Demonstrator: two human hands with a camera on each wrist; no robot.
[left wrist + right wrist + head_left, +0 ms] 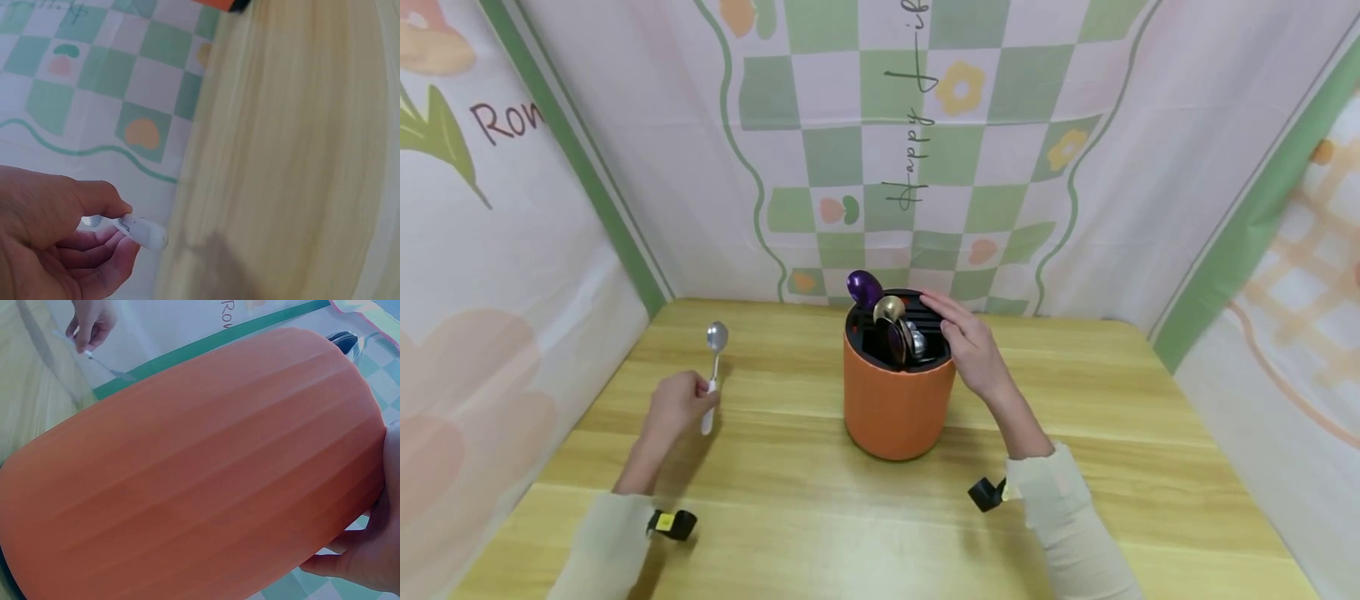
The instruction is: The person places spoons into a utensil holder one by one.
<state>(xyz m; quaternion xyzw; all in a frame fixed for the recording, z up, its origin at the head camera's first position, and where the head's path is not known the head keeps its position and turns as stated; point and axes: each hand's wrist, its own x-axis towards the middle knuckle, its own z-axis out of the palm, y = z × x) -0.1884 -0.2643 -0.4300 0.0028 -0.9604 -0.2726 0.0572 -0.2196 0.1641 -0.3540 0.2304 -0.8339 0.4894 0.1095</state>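
Observation:
My left hand (pixel 679 406) pinches a spoon (pixel 717 336) by its white handle between thumb and fingers. The spoon's silver bowl points away from me over the left part of the table. Up close in the left wrist view, the white handle's rounded end (pixel 150 234) sticks out past the thumb. An orange utensil holder (pixel 898 417) with a black slotted top stands upright near the middle. My right hand (pixel 973 350) rests on its right rim with the fingers extended. In the holder are a purple spoon (pixel 865 288), a gold spoon (pixel 889 308) and other metal utensils.
The wooden table (pixel 790 508) meets a green-and-white checked cloth backdrop (pixel 891 154) right behind the holder. Printed cloth (pixel 490 275) also hangs along the left and right sides. Each sleeve carries a small black wrist camera (pixel 987 493).

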